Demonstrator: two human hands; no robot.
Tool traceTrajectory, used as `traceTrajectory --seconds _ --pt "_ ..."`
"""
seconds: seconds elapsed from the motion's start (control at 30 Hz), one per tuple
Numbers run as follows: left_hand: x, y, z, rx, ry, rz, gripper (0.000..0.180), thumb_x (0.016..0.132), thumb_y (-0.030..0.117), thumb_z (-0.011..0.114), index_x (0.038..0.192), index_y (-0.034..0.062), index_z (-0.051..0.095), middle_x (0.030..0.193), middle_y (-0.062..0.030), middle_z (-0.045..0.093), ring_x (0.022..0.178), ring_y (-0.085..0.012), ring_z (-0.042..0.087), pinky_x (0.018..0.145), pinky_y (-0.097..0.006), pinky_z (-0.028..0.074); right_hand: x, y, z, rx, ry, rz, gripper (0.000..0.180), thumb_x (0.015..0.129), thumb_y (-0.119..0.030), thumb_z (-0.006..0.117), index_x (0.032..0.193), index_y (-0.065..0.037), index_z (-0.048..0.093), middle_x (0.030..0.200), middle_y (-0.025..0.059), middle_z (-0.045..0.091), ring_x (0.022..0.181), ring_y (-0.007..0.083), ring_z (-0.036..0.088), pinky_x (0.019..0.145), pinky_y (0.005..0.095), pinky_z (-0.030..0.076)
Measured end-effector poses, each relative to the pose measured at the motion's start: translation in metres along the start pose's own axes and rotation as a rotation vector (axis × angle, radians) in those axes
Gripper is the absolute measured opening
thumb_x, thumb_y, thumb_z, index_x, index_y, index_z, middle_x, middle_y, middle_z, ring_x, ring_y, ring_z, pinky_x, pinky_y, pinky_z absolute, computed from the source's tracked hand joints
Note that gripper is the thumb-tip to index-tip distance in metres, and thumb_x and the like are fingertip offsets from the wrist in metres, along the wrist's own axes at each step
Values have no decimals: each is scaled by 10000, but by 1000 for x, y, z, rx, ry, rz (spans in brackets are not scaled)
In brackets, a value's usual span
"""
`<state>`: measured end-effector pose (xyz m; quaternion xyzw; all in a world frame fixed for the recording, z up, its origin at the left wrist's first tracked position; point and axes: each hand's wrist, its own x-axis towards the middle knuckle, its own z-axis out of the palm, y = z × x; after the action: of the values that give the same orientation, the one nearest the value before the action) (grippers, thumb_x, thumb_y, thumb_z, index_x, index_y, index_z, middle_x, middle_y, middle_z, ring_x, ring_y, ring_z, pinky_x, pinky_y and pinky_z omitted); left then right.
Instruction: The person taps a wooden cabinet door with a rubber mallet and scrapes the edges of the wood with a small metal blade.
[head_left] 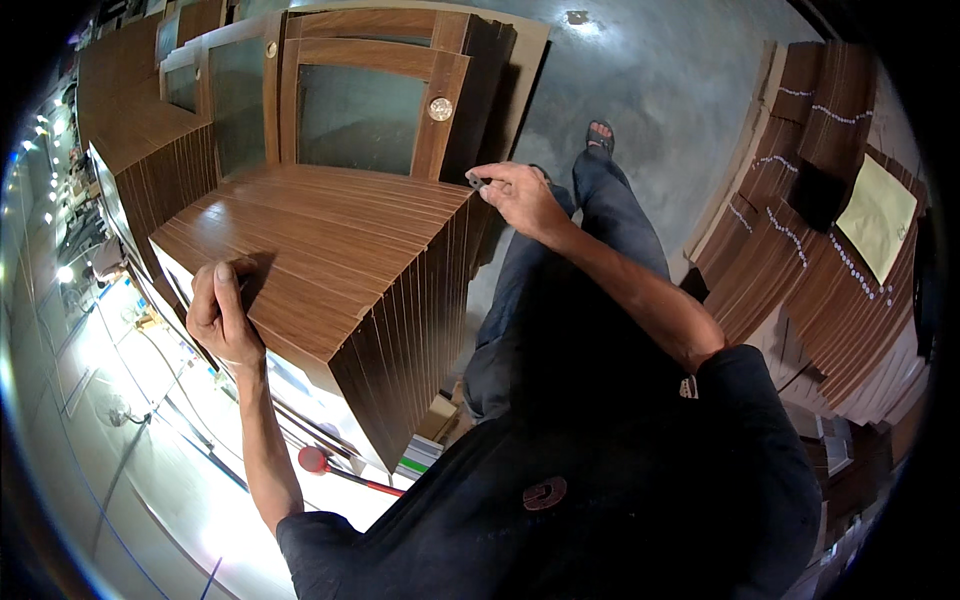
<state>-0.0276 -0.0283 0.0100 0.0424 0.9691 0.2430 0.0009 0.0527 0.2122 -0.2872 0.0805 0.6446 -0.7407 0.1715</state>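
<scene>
Two hands at one stack of brown wood-grain panels (320, 240), set on edge and packed side by side, filling the centre-left of the frame. Left hand (222, 315) at the lower-left corner of the stack, palm down, fingers (226, 283) curled and pressed together over the panel edges, touching them. Right hand (520, 195) at the upper-right corner, just past the last panel, fingers pinching a small grey object (473, 181) whose kind stays too small to tell. Object just beside the right end of the stack, touching or barely apart: hard to say.

Long axis of the panel edges running from lower left up toward upper right, so from the left fingers toward the right ones. Right hand nearer the outermost panel on the right face; left hand nearer the opposite, lower-left end. Stack thus held between both hands, one at each end of that diagonal.

Behind the stack, at the top of the frame, framed doors (360, 110) with glass panes and a round knob (441, 109). At right, more stacks of brown boards (800, 270). At lower centre, a red-handled tool (335, 467) lying below the stack. Grey floor (660, 90) at upper right.
</scene>
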Motion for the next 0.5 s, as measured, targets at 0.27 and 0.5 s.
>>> traceTrajectory --seconds 0.27,0.5 --pt "0 -4 -2 -9 -9 33 296 1004 163 520 862 -32 693 793 -88 667 715 -126 590 667 -256 478 -6 -5 -3 -38 28 50 303 896 -51 608 1190 10 647 991 142 695 824 154 658 744 299 518" --pt "-1 -5 1 -60 20 -2 298 1005 168 530 864 -40 690 808 -88 669 717 -117 592 660 -245 481 -9 -6 3 -75 49 7 274 878 -47 616 1139 11 672 960 173 677 813 230 667 761 332 514"
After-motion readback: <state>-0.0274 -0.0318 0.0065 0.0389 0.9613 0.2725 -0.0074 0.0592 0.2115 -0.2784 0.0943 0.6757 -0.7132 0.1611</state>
